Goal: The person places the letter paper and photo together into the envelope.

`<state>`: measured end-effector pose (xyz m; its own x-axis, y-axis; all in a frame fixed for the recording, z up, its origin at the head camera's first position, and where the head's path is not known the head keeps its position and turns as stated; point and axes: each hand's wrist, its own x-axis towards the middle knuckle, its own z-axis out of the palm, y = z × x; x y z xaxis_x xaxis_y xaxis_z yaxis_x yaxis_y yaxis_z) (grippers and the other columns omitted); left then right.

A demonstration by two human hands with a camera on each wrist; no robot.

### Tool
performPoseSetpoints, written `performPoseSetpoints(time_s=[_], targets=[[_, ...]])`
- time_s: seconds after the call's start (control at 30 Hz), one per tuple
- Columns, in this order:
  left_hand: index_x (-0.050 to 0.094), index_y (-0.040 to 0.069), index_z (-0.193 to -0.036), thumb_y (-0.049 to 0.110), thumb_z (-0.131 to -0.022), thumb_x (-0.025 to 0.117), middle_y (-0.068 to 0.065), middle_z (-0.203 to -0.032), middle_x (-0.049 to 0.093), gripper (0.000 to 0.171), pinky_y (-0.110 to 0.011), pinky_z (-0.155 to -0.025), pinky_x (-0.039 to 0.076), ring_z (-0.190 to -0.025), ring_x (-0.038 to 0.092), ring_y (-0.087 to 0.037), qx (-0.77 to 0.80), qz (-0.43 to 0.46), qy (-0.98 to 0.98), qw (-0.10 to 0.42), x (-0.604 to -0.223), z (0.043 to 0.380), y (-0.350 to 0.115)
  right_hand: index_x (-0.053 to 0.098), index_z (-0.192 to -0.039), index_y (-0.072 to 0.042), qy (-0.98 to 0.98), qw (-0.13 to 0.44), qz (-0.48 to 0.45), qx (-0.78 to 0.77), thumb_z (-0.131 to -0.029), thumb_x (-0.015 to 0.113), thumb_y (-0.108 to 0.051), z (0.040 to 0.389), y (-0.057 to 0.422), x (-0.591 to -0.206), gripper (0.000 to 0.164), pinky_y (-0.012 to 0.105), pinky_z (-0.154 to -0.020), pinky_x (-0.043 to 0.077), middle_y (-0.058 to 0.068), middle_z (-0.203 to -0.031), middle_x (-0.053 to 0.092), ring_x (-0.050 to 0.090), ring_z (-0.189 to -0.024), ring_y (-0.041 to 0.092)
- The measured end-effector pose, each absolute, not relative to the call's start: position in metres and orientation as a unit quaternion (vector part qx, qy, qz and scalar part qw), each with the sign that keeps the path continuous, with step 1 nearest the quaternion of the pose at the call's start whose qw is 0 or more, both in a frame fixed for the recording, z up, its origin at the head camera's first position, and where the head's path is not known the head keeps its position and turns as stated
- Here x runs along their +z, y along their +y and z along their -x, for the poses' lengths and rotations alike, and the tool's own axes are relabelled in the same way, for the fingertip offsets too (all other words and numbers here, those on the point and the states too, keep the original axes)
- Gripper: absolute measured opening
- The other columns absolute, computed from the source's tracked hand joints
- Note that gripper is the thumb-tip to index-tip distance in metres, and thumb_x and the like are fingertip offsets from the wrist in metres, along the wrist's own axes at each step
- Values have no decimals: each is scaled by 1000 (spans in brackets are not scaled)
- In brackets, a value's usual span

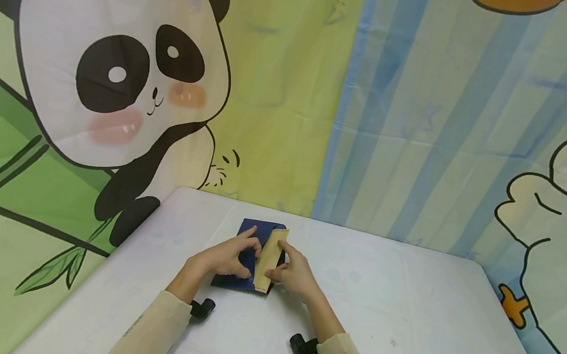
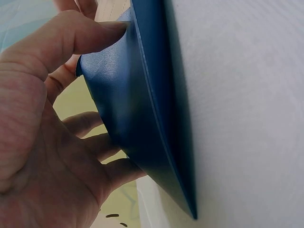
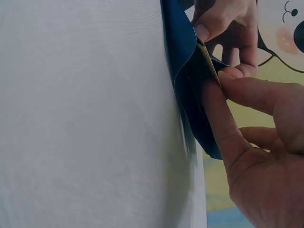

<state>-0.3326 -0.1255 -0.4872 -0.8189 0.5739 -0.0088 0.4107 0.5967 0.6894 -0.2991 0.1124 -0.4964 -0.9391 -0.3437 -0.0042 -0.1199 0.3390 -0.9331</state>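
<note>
A dark blue, smooth, flat cover [image 1: 243, 283] lies on the table, with part of its sheet bent up. Over its right half stands a narrow tan piece [image 1: 269, 261], thin like card or paper; its exact kind is unclear. My left hand [image 1: 227, 257] pinches the blue cover, thumb on the near face and several fingers behind it in the left wrist view. From the right, my right hand [image 1: 297, 274] holds the tan piece between thumb and fingers. The right wrist view shows the tan edge inside the curved blue sheet [image 3: 183, 52], some fingertips hidden there.
A white-covered table [image 1: 404, 322] spreads around both hands. Behind it hangs a cloth backdrop with a printed panda [image 1: 128, 57] and blue stripes. Black wrist-worn devices, one at the left wrist [image 1: 202, 309] and one at the right [image 1: 302, 346], sit by the beige sleeves.
</note>
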Motion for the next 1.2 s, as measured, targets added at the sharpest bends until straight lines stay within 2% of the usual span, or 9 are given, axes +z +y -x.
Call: performPoseSetpoints(time_s=[0.13, 0.3, 0.37, 0.5, 0.6, 0.9, 1.07, 1.17, 1.2], targets=[[60, 23, -108, 9, -77, 87, -18, -175, 6, 43, -67, -111, 39, -156, 21, -52, 353, -278, 886, 115, -488, 333, -125, 29, -161, -1, 822, 103, 142, -542, -87, 82, -5, 297, 110, -495, 91, 37, -69, 58, 16, -85, 78, 78, -78, 25], [61, 21, -110, 9, -77, 88, -18, -175, 7, 44, -69, -112, 37, -156, 20, -51, 352, -276, 887, 114, -486, 332, -125, 36, -158, 1, 846, 80, 151, -504, -85, 85, -8, 296, 108, -493, 89, 42, -88, 58, 28, -142, 61, 75, -94, 24], [61, 21, -110, 9, -77, 88, -18, -175, 7, 44, -69, -113, 35, -156, 20, -51, 351, -277, 887, 113, -485, 332, -125, 36, -158, 2, 847, 80, 154, -502, -86, 84, -7, 295, 108, -493, 87, 40, -87, 58, 29, -150, 53, 75, -92, 21], [61, 23, -108, 10, -77, 88, -18, -175, 7, 43, -69, -113, 35, -156, 20, -51, 351, -279, 887, 111, -485, 332, -126, 31, -160, 2, 828, 106, 160, -528, -89, 78, -1, 294, 107, -494, 85, 32, -69, 59, 23, -109, 76, 77, -74, 22], [60, 26, -106, 10, -77, 88, -19, -175, 7, 43, -69, -113, 36, -156, 21, -52, 351, -280, 886, 112, -485, 332, -126, 29, -161, 3, 822, 113, 169, -532, -90, 77, -1, 294, 107, -495, 86, 29, -67, 56, 14, -85, 78, 76, -74, 20], [60, 26, -107, 11, -78, 88, -18, -175, 7, 43, -70, -113, 35, -156, 22, -52, 349, -277, 888, 114, -488, 332, -126, 32, -160, 1, 841, 108, 170, -502, -88, 80, -2, 293, 103, -496, 86, 27, -62, 52, 13, -95, 78, 74, -69, 17], [59, 30, -104, 12, -78, 88, -17, -175, 8, 43, -71, -113, 33, -156, 22, -52, 350, -274, 888, 114, -489, 333, -126, 31, -161, 0, 842, 116, 163, -501, -89, 79, -2, 292, 102, -498, 86, 26, -60, 51, 8, -87, 78, 74, -69, 16], [59, 30, -104, 11, -78, 88, -17, -175, 8, 44, -71, -113, 33, -156, 21, -52, 351, -275, 888, 113, -489, 333, -125, 29, -161, 1, 838, 118, 165, -507, -90, 77, -1, 292, 101, -498, 86, 26, -61, 51, 15, -87, 78, 75, -70, 17], [59, 30, -104, 11, -77, 88, -17, -175, 8, 43, -71, -113, 33, -156, 21, -52, 352, -276, 887, 113, -489, 333, -125, 29, -161, 2, 836, 115, 167, -509, -89, 77, 1, 292, 101, -498, 86, 26, -62, 52, 20, -101, 78, 75, -71, 17]])
